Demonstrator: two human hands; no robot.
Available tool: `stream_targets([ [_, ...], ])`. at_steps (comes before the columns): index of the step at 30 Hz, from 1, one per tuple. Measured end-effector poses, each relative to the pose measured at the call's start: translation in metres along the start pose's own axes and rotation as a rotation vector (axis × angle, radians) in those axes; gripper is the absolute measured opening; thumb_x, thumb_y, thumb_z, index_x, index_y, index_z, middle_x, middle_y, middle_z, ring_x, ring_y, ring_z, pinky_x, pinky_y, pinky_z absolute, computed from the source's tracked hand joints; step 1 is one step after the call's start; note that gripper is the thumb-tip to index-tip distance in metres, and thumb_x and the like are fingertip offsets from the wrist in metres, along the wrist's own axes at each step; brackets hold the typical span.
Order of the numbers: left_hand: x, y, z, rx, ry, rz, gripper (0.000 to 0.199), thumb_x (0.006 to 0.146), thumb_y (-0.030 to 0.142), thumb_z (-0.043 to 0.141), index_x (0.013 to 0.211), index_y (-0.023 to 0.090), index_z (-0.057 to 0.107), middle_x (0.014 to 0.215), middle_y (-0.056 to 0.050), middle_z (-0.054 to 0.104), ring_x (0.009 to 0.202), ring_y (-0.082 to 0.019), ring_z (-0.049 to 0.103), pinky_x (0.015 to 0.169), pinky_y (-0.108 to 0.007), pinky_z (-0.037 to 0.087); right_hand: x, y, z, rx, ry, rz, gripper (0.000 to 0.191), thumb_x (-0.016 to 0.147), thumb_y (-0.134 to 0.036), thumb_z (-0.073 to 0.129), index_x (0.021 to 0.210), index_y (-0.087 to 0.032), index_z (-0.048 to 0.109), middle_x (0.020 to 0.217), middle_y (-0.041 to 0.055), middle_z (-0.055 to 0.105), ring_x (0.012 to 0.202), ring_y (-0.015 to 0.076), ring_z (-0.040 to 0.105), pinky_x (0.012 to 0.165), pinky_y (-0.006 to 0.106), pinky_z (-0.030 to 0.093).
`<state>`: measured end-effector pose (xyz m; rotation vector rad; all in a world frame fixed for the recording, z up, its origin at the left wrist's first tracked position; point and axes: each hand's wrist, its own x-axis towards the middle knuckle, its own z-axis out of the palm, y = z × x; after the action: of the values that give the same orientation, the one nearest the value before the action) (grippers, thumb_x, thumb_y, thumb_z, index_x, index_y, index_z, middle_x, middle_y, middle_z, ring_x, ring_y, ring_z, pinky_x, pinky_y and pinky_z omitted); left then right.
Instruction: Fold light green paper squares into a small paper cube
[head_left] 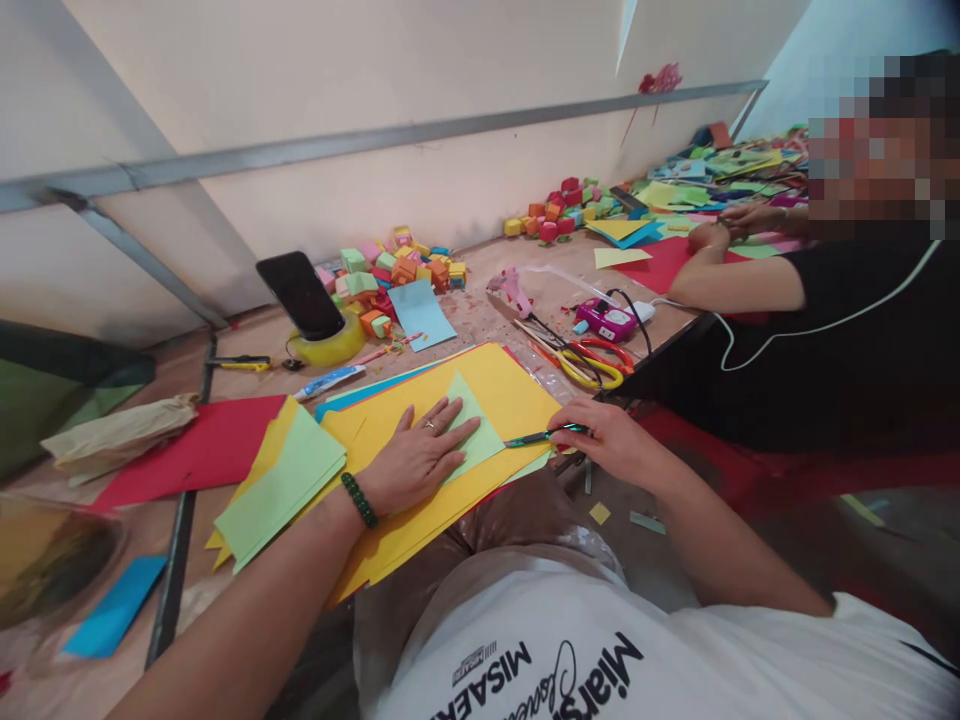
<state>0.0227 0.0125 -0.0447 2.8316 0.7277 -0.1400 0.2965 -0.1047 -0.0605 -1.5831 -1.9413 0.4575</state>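
Fingers spread, my left hand (424,452) lies flat on a light green paper triangle (486,438), which rests on a stack of yellow paper (510,385). My right hand (604,437) is closed round a dark green cutter-like tool (534,438); its pointed end touches the triangle's right corner. Beside my left wrist are folded light green sheets (289,490) over yellow ones. Blue and red edges show under the yellow stack.
Behind the stack are a phone (300,293) on a tape roll (328,343), small paper cubes (405,268), scissors (600,365) and a purple box (606,318). At the right, a person's hands (716,232) work over coloured paper. Red paper (202,445) lies left.
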Motion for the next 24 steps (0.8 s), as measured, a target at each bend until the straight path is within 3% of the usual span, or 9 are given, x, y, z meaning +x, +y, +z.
stream_targets([
  [12, 0.0001, 0.002, 0.0013, 0.013, -0.01, -0.012, 0.048, 0.099, 0.039, 0.019, 0.146, 0.033, 0.026, 0.157, -0.005, 0.018, 0.144, -0.025, 0.017, 0.111, -0.061, 0.007, 0.0017, 0.0025, 0.0022, 0.064, 0.007, -0.037, 0.019, 0.09, -0.03, 0.053, 0.086, -0.018, 0.067, 0.081, 0.004, 0.061, 0.075, 0.015, 0.058, 0.07, 0.026, 0.045],
  [24, 0.0001, 0.0056, -0.0022, 0.017, -0.037, -0.024, 0.051, 0.098, 0.042, 0.015, 0.147, 0.032, 0.025, 0.158, -0.004, 0.015, 0.144, -0.026, 0.016, 0.111, -0.061, 0.008, 0.0016, -0.0013, 0.0092, 0.059, 0.055, -0.103, 0.021, 0.09, -0.034, 0.055, 0.087, -0.019, 0.068, 0.082, 0.0044, 0.055, 0.076, 0.0152, 0.057, 0.069, 0.027, 0.046],
])
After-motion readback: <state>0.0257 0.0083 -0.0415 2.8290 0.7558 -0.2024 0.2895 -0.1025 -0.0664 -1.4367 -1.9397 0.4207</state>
